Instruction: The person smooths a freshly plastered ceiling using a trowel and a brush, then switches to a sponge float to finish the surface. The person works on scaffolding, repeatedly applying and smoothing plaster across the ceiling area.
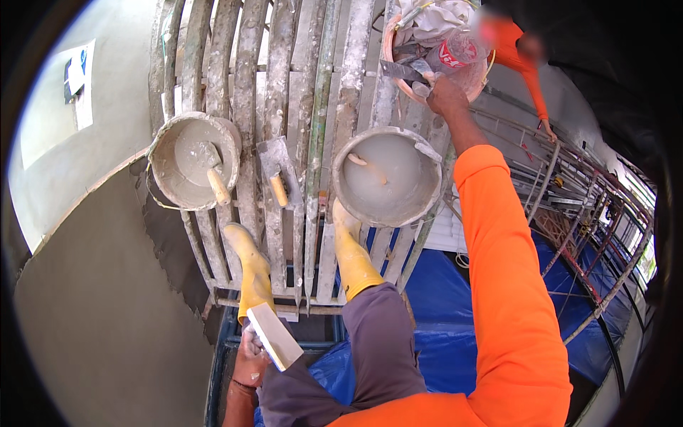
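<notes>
My left hand [249, 358] is low in the view, closed round the back of a pale, flat rectangular hand float [274, 337]. At the far right end of the planks, my right hand [449, 97] reaches to the rim of a pinkish tub [390, 44]. Its fingers are closed beside a grey metal blade [400, 70]; what they grip is partly hidden. Inside the tub are a clear plastic bottle [455, 54] with a red label and a whitish cloth or sack [432, 23].
Slatted planks [252, 92] bear two mortar buckets [235, 132] [435, 181], one containing a wooden-handled tool [218, 186], and a steel trowel [276, 167] between them. My yellow boots [249, 265] rest there. Wet plaster wall [107, 306] stands left; scaffolding [590, 235] and another person [514, 60] are right.
</notes>
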The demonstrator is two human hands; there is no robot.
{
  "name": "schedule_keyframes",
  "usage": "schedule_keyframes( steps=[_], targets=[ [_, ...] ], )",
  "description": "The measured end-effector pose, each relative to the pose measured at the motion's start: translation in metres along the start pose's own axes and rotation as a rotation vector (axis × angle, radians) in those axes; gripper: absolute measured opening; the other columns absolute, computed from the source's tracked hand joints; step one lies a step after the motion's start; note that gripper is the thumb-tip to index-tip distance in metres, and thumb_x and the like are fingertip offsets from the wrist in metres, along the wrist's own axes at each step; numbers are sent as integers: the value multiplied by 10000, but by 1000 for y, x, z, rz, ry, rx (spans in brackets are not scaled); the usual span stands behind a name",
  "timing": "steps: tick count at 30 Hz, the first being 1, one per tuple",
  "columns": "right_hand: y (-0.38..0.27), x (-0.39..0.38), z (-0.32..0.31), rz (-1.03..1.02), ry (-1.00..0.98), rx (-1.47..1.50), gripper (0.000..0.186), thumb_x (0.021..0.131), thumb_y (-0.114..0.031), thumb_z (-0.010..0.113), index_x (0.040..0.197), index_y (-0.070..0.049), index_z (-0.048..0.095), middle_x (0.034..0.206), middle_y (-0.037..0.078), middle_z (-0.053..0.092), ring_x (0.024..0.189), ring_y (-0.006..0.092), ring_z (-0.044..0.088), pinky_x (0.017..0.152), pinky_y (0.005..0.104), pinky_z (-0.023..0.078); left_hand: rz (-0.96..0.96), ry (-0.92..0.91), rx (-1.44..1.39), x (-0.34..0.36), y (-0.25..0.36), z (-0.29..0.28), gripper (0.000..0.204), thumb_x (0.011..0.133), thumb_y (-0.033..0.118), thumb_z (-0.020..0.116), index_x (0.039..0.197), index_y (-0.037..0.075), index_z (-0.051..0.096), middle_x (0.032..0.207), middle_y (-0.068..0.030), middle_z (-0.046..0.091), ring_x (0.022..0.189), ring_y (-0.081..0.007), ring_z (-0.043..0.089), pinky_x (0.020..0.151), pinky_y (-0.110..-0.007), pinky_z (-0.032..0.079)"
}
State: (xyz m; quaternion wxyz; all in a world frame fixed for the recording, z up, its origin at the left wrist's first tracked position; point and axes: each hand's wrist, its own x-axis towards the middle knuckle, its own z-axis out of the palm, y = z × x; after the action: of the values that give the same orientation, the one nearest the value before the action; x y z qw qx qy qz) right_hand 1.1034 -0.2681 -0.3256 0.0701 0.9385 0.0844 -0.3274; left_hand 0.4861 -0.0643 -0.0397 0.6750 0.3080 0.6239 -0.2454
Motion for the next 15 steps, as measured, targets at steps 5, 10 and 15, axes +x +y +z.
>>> schedule_keyframes(
  steps=[5,10,15],
  targets=[
    [40,-95,-33,152,45,152,512,936,-419,622,1282,-41,630,1288,242,675,1216,423,642,1014,488,518,204,-155,-461,-15,30,36,907,799,-32,728,1580,88,283,1449,-98,547,1322,-293,573,1105,-449,494],
    [61,-304,-66,-84,-150,873,384,1051,-387,526,1169,-27,584,904,102,675,775,224,660,696,366,542,142,-258,-827,-56,81,69,574,971,192,593,1493,-2,455,1447,-164,591,1314,-330,595,1092,-496,505],
    [5,-516,-141,-426,-474,966,301,1011,-198,548,1251,-17,535,949,162,672,815,263,668,755,393,540,332,-570,-1002,-145,104,77,528,1015,313,519,1431,-12,545,1376,-157,653,1236,-306,656,1046,-462,543]
  ],
)
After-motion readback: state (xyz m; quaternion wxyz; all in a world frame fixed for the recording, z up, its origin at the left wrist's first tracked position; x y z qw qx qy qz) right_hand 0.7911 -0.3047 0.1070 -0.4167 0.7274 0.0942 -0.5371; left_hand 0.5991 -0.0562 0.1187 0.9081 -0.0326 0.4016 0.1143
